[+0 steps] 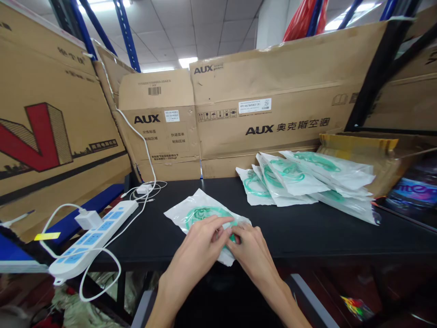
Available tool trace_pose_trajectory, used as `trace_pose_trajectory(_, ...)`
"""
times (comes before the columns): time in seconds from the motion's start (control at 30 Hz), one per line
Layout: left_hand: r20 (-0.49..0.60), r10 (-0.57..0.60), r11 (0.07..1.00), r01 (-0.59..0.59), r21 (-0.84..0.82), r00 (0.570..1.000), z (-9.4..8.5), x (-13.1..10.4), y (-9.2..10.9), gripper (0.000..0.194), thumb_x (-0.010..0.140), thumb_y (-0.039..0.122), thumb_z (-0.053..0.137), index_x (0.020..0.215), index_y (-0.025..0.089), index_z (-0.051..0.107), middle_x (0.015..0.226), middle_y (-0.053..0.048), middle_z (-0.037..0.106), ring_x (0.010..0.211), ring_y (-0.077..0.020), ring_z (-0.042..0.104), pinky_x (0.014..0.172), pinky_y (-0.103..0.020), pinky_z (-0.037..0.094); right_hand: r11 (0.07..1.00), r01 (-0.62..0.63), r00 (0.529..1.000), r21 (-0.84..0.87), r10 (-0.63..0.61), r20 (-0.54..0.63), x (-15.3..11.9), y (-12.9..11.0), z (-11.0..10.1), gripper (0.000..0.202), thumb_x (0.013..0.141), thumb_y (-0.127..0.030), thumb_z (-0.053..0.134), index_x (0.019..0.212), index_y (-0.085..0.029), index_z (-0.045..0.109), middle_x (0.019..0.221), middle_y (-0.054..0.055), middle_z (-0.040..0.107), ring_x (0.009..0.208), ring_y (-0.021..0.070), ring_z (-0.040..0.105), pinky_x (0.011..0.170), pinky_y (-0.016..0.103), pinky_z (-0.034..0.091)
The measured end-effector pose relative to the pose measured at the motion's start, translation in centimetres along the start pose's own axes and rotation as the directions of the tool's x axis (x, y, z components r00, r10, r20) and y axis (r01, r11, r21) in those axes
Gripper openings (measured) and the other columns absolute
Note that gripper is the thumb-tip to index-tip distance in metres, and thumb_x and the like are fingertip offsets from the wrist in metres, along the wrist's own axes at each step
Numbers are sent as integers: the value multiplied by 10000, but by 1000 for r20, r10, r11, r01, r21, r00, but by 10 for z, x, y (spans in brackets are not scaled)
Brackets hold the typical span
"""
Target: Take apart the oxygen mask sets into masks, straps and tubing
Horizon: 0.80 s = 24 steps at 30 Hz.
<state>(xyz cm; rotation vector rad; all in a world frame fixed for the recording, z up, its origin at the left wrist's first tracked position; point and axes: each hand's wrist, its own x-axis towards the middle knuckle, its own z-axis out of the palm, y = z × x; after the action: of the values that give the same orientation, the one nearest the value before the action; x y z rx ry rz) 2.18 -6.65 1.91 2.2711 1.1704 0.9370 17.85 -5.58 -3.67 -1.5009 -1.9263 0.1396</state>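
Note:
A white-and-clear packet [200,200] with coiled green tubing inside lies on the black table, close to its front edge. My left hand [205,239] reaches over the packet's near side, its thumb and fingers pinched on the packet. Right beside it, my right hand [251,246] is closed on the packet's near right part. The fingertips of both hands almost meet there, and a bit of green shows between them. What exactly lies under the fingertips is partly hidden.
Several similar packets [290,175] are piled at the back right, near an open cardboard box [362,155] and a bottle [414,187]. A white power strip [94,239] with looping cables stands on the left. Cardboard panels [273,100] wall the back.

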Motion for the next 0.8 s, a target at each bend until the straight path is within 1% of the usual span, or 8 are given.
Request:
trace_pose_trajectory(0.1,24,46,997,-45,-60,999,12,0,8,336,1028,227,492,1288,309,687,1099,-14,720,981,-203,653,914,-327,489,1000,28,999,15,-29,43,-3,-6,-5,271,926,-165,551,694,-216,682,776,57,709,732,222,611,693,340,349)
trace_pose_trajectory(0.17,16,39,998,-37,-59,999,17,0,8,344,1033,228,480,1303,313,675,1136,-8,714,1027,-205,652,943,-334,479,997,53,995,48,-57,81,-4,-2,-9,264,945,-160,521,757,-212,699,810,54,717,735,211,623,689,321,387)
trace_pose_trajectory(0.3,-10,-18,999,18,35,1000,16,1,0,386,1028,284,485,1395,286,606,987,-21,707,862,-211,650,841,-350,502,987,124,981,103,-137,139,-6,22,-13,204,972,-188,544,980,-238,742,933,48,698,860,223,639,759,315,452)
trace_pose_trajectory(0.37,-22,-32,995,34,94,999,15,1,-5,404,1029,306,477,1416,268,588,969,-33,700,842,-221,643,831,-361,505,982,152,975,111,-167,143,-6,32,-11,210,972,-199,564,1076,-266,733,966,51,664,895,242,622,779,345,463)
trace_pose_trajectory(0.43,-24,-42,986,46,161,999,16,0,-7,405,1029,326,471,1407,255,596,1005,-54,699,867,-238,645,840,-379,504,975,183,971,129,-200,133,-6,35,-7,207,993,-214,543,1086,-252,724,997,65,640,928,251,614,811,371,481)
trace_pose_trajectory(0.57,-28,-47,966,52,255,999,18,0,-3,389,1033,274,436,1369,216,624,1039,-79,683,916,-257,654,833,-386,501,943,262,951,203,-289,114,-5,18,-2,260,1034,-204,465,980,-194,719,1092,100,644,1012,236,641,885,344,519)
trace_pose_trajectory(0.7,-85,-29,940,56,337,996,15,1,2,340,1027,255,466,1271,198,696,1003,-75,660,932,-253,654,797,-360,488,915,312,935,254,-343,88,-5,0,1,246,1029,-194,474,1071,-174,715,1130,127,675,1074,251,654,879,332,552)
trace_pose_trajectory(0.8,-59,-11,937,31,347,998,11,2,2,309,1034,244,471,1097,211,772,890,-48,639,827,-213,650,723,-319,459,897,349,925,273,-377,56,-4,-4,8,243,1043,-224,480,1094,-173,713,1103,119,700,1095,247,657,905,359,561)
